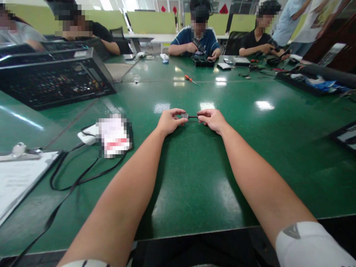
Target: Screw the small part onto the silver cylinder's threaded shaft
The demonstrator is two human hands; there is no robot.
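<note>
The left hand's (167,122) grip is closed on a small grey cylinder (184,116), just above the middle of the frame; the right hand's (215,120) grip pinches the far end of a thin dark rod (193,117) that runs level towards it. The moment looks like steady two-handed holding, which calls for light fingertips kept in line. Fingers cover both ends, so how rod and cylinder meet the hands is hard to make out, as is whether either touches the green surface (194,167). Farther out, a card (115,139) at left is pixelated, and the left edge cuts off a clipboard (25,174).
</note>
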